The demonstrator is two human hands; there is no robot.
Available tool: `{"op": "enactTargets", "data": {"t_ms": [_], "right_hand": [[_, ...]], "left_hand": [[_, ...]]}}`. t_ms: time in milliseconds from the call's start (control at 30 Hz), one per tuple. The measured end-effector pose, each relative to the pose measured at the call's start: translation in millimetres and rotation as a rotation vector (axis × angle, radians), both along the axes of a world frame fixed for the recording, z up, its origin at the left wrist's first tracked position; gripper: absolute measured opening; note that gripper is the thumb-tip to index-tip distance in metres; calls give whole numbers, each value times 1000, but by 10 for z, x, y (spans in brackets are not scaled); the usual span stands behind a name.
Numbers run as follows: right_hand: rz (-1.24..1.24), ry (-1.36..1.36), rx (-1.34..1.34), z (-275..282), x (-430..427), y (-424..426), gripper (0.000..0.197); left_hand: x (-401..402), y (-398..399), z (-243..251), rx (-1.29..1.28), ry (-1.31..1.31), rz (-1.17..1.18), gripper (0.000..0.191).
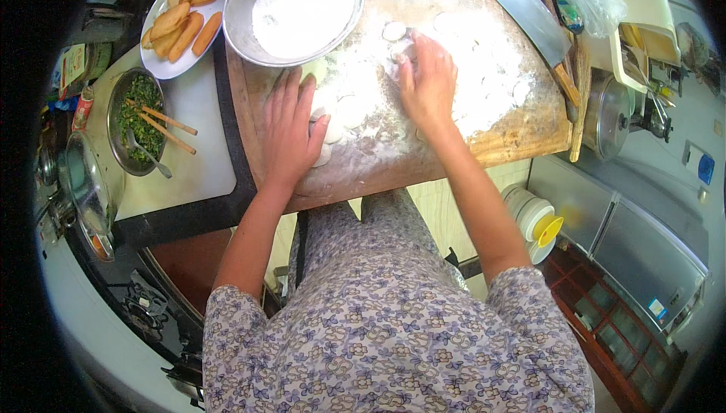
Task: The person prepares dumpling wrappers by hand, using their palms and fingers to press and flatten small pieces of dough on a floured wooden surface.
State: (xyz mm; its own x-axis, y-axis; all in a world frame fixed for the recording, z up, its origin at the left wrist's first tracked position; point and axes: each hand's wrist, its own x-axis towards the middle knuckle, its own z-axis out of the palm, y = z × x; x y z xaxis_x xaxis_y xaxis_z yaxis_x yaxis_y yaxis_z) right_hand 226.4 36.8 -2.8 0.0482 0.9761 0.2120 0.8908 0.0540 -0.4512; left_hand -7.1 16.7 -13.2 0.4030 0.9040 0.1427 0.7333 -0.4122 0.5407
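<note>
My left hand lies palm down on the left side of a floured wooden board, thumb spread from the fingers. Small pale dough pieces lie beside its thumb, and another piece shows at its fingertips. Towards the middle of the board, my right hand has its thumb and fingers bent around a small dough piece; whether it grips the piece is unclear. Just beyond sits a round dough piece. Bright glare washes out much of the flour and dough to the right.
A metal bowl of flour stands at the board's far left edge. Left are a plate of browned oblong food and a bowl of chopped greens with chopsticks and spoon. A cleaver and wooden rolling pin lie along the right edge.
</note>
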Motion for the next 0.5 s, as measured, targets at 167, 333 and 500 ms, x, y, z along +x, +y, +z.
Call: {"op": "enactTargets", "data": {"t_ms": [167, 333, 500], "right_hand": [[-115, -105, -18, -19, -41, -13, 43], [-57, -93, -129, 54, 26, -109, 46], [-233, 180, 7, 72, 137, 315, 65]], "left_hand": [[112, 73, 48, -40, 52, -20, 58], [105, 77, -39, -11, 52, 6, 60], [97, 66, -71, 0, -36, 37, 57]]}}
